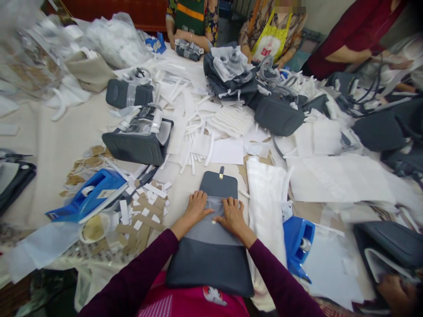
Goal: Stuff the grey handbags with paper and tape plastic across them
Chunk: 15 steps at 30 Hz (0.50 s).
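A dark grey leather bag point(211, 259) lies flat on the table edge in front of me, its flap with a gold clasp point(220, 175) pointing away. A translucent protective sheet point(214, 226) covers its middle. My left hand point(195, 208) presses flat on the sheet's left side, fingers spread. Close beside it, my right hand point(233, 215) rests flat on the sheet's right side, fingers stretched out. Neither hand holds anything.
Blue tape dispensers sit at left point(90, 193) and right point(297, 240). Folded white cloth point(266, 198) lies right of the bag. Brown and white paper scraps point(142, 213) litter the left. More grey bags point(139, 143) and white strips point(198, 132) crowd the table. Several people stand at the far side.
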Motion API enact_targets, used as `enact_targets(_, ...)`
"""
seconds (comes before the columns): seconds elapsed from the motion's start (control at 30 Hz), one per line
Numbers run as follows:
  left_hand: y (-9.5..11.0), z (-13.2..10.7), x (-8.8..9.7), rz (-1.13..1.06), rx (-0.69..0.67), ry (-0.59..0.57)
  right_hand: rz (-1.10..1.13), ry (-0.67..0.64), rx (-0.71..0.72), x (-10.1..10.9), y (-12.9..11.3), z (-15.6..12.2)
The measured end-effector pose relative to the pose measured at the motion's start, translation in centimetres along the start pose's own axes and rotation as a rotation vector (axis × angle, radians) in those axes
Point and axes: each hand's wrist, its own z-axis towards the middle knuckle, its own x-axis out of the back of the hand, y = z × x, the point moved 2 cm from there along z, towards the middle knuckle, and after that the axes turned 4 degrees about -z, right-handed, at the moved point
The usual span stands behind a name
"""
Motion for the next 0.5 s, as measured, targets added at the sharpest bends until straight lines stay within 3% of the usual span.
enact_targets(0.27,-1.1,0.7,-0.4,-0.01,-0.07,-0.036,0.044,-0.053,-0.013,0.3,1.6,1.0)
enact_targets(0.5,-1.0,0.5,-0.3,-0.012,-0.111,-0.047,0.129,-0.014,0.021,0.1,2.7,0.8)
